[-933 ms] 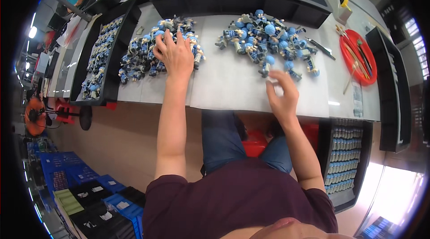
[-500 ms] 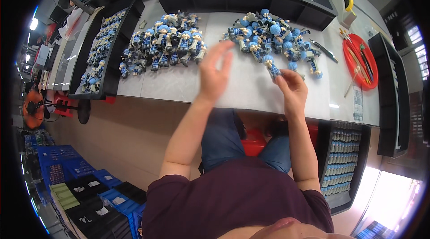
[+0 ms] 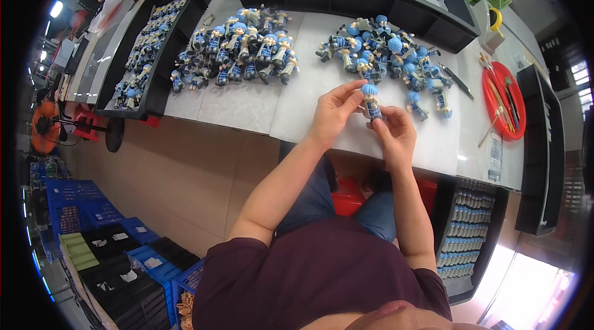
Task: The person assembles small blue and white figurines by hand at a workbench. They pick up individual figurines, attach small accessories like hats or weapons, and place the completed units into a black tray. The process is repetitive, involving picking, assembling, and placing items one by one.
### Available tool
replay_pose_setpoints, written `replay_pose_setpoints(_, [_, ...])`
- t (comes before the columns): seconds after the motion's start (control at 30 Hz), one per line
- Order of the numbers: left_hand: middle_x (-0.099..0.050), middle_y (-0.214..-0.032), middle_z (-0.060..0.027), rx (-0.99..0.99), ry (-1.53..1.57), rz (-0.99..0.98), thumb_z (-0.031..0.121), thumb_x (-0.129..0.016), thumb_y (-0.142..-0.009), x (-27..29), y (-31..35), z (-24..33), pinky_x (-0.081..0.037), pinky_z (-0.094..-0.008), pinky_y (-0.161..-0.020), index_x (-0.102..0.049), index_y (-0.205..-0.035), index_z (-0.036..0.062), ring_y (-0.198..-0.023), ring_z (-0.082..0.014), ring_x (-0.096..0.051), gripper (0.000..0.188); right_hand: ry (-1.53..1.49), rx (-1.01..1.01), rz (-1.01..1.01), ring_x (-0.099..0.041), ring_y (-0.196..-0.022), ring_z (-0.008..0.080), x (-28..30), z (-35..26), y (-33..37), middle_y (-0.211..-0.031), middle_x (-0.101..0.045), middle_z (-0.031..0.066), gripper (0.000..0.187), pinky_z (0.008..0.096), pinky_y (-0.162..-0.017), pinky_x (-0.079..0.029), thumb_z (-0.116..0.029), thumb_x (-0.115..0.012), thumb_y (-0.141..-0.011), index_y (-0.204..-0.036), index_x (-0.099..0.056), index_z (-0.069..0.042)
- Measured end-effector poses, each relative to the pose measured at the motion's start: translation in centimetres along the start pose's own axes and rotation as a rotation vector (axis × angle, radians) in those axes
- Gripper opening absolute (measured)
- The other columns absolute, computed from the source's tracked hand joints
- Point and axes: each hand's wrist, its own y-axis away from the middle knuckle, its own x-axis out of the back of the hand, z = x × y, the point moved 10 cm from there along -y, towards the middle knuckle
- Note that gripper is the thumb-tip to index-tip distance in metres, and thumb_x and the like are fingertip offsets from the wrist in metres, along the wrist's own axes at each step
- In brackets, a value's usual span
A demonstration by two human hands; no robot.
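Observation:
A small doll figurine (image 3: 371, 102) with a blue cap and dark blue clothes stands upright between my hands, over the near part of the table. My right hand (image 3: 396, 134) pinches its lower end between thumb and fingers. At its head, the thumb and fingertips of my left hand (image 3: 336, 112) close in from the left and touch it; whether they grip it or something tiny is hard to make out. Just beyond lies a loose heap of similar figurines (image 3: 396, 51). Another pile of figurines (image 3: 238, 45) covers the table to the left.
Black trays of figurines stand at the left (image 3: 162, 70) and back (image 3: 346, 3). To the right are a dark pen-like tool (image 3: 456, 81), a red oval dish (image 3: 521, 107) with brushes, a tape roll (image 3: 495, 18) and a narrow black tray (image 3: 537, 163). Below the tabletop sits a filled tray (image 3: 440, 249).
My left hand has come right and down from above the table to the figurine's head. My right hand has drawn the figurine slightly nearer and left, away from the heap. The view has shifted a little.

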Motion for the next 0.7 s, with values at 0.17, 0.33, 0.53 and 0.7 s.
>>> replay_pose_setpoints(0.17, [-0.062, -0.098, -0.0053, 0.022, 0.026, 0.005, 0.012, -0.053, -0.087, 0.2, -0.1, -0.4, -0.046, -0.0257, -0.071, -0.055, -0.112, 0.0015, -0.081, -0.0107, -0.058, 0.027, 0.001, -0.005, -0.002, -0.059, -0.081, 0.0158, 0.1, 0.2, 0.0, -0.096, -0.057, 0.0125, 0.027, 0.0279, -0.074, -0.050, 0.001, -0.060, -0.079, -0.102, -0.047, 0.004])
replay_pose_setpoints(0.33, [-0.061, -0.099, -0.0064, 0.066, 0.043, -0.001, 0.013, -0.050, -0.089, 0.4, 0.0, -1.0, -0.045, -0.0257, -0.073, -0.054, -0.114, 0.0020, -0.082, -0.0114, -0.057, 0.028, 0.038, 0.039, 0.005, -0.058, -0.084, 0.0151, 0.3, -0.1, 0.2, -0.096, -0.057, 0.0113, 0.027, 0.0273, -0.075, -0.050, 0.001, -0.062, -0.078, -0.101, -0.049, 0.003])
replay_pose_setpoints(0.53, [-0.060, -0.104, -0.0106, 0.103, 0.042, -0.022, 0.014, -0.044, -0.091, 0.4, 0.1, -1.3, -0.045, -0.0283, -0.077, -0.051, -0.117, 0.0026, -0.088, -0.0144, -0.058, 0.030, 0.076, 0.083, 0.028, -0.057, -0.087, 0.0140, 0.3, -0.3, 0.3, -0.098, -0.056, 0.0105, 0.026, 0.0255, -0.076, -0.049, 0.003, -0.064, -0.076, -0.098, -0.051, 0.003])
replay_pose_setpoints(0.7, [-0.060, -0.106, -0.0123, 0.116, 0.035, -0.040, 0.013, -0.043, -0.091, 0.1, 0.1, -1.3, -0.045, -0.0294, -0.079, -0.049, -0.119, 0.0019, -0.092, -0.0162, -0.059, 0.031, 0.063, 0.079, 0.038, -0.057, -0.086, 0.0135, 0.4, -0.3, 0.4, -0.098, -0.056, 0.0102, 0.024, 0.0243, -0.075, -0.049, 0.003, -0.065, -0.075, -0.096, -0.052, 0.003])
